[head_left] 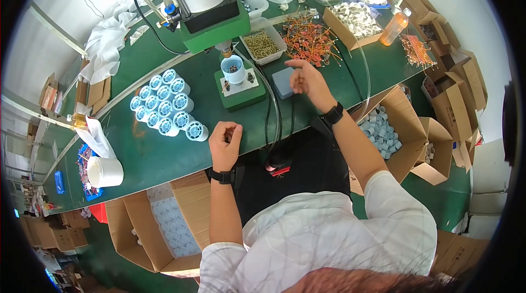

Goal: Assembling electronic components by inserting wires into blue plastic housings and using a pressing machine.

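My left hand [225, 144] rests at the front edge of the green table, fingers curled into a loose fist with nothing visible in it. Over a small grey box [283, 83] hovers my right hand [310, 84], index finger stretched out and the others loosely bent, holding nothing. Between and beyond both hands stands a green press [216, 27]. A light-blue plastic cup [234, 70] sits upright on its white base plate [239, 86], with small dark parts inside and the press tip just above. Several similar light-blue cups [165, 108] stand grouped left of the press.
Behind the press's right side are a tub of brass-coloured small parts [261, 45], a heap of orange wires [311, 40] and a carton of white parts [356, 19]. An orange bottle [394, 29] stands far right. Open cartons [408, 134] flank me; hoses [274, 104] cross the table.
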Action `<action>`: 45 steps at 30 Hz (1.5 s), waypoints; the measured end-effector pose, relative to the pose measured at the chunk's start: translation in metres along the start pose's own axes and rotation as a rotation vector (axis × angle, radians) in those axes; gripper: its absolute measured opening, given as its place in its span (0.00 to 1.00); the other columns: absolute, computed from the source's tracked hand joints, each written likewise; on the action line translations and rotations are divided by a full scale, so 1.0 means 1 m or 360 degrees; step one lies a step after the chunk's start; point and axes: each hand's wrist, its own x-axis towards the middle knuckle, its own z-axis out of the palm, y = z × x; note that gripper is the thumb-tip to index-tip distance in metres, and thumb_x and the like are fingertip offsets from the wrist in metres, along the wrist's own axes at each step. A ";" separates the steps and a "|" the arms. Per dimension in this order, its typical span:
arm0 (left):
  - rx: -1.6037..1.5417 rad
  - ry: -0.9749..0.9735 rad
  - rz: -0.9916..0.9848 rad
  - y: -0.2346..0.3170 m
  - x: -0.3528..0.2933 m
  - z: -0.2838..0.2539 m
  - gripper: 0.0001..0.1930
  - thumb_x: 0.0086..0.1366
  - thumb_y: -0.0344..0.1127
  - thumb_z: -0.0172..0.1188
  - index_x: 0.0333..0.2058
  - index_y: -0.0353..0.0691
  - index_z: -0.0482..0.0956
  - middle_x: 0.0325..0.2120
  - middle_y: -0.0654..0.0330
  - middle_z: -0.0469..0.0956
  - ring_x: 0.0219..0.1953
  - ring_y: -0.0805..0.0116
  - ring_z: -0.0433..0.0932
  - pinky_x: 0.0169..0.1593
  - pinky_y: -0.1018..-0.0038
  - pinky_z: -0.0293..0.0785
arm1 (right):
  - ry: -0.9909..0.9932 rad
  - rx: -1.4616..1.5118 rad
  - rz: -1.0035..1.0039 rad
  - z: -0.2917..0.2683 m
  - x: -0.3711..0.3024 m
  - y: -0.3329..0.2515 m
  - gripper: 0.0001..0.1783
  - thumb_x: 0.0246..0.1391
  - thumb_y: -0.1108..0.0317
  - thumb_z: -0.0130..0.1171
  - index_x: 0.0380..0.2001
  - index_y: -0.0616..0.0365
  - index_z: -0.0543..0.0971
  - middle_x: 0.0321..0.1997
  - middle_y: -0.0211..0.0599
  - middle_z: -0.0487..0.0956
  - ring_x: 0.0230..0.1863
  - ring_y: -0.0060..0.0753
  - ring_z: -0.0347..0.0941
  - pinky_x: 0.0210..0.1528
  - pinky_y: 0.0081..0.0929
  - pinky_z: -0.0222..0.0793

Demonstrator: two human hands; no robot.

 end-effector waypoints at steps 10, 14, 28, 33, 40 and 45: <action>0.0047 0.0000 0.0030 0.011 0.000 0.001 0.04 0.67 0.27 0.65 0.35 0.35 0.78 0.26 0.70 0.74 0.27 0.83 0.68 0.33 0.83 0.66 | 0.0092 0.0302 -0.0133 0.001 0.029 0.034 0.25 0.77 0.51 0.38 0.57 0.62 0.73 0.28 0.27 0.69 0.30 0.19 0.62 0.34 0.19 0.59; 0.0053 0.0014 0.0049 0.009 -0.001 0.002 0.04 0.67 0.27 0.66 0.35 0.35 0.79 0.26 0.69 0.74 0.26 0.83 0.67 0.32 0.83 0.65 | 0.0088 0.0081 -0.0170 -0.001 0.027 0.041 0.23 0.77 0.53 0.40 0.56 0.61 0.74 0.28 0.25 0.69 0.29 0.17 0.61 0.33 0.18 0.58; 0.0050 0.0103 0.0102 0.011 0.002 0.000 0.05 0.67 0.28 0.66 0.33 0.36 0.79 0.24 0.69 0.73 0.26 0.82 0.67 0.30 0.82 0.64 | 0.0113 -0.0476 -0.0205 0.018 0.046 0.002 0.16 0.72 0.59 0.50 0.50 0.59 0.78 0.30 0.26 0.76 0.32 0.17 0.70 0.34 0.18 0.66; -0.0003 0.0108 0.0089 0.009 0.001 -0.004 0.06 0.67 0.29 0.66 0.33 0.36 0.79 0.24 0.68 0.73 0.25 0.82 0.67 0.30 0.82 0.64 | -0.0045 -0.1781 -0.0499 0.022 0.124 -0.042 0.17 0.60 0.61 0.61 0.41 0.66 0.83 0.33 0.45 0.84 0.34 0.35 0.81 0.36 0.32 0.76; -0.0074 0.0179 0.0087 0.004 0.001 -0.006 0.06 0.67 0.30 0.67 0.33 0.35 0.79 0.24 0.69 0.74 0.25 0.83 0.68 0.30 0.81 0.65 | -0.0358 -0.2726 0.0205 0.029 0.191 -0.009 0.21 0.41 0.55 0.69 0.32 0.63 0.87 0.36 0.52 0.86 0.35 0.50 0.83 0.39 0.44 0.79; -0.0120 0.0151 0.0127 0.008 0.001 -0.004 0.06 0.67 0.29 0.66 0.33 0.35 0.79 0.24 0.69 0.74 0.25 0.83 0.67 0.30 0.81 0.65 | -0.0420 -0.2801 0.0196 0.020 0.207 0.000 0.18 0.39 0.54 0.70 0.26 0.60 0.87 0.31 0.50 0.85 0.34 0.49 0.83 0.41 0.42 0.80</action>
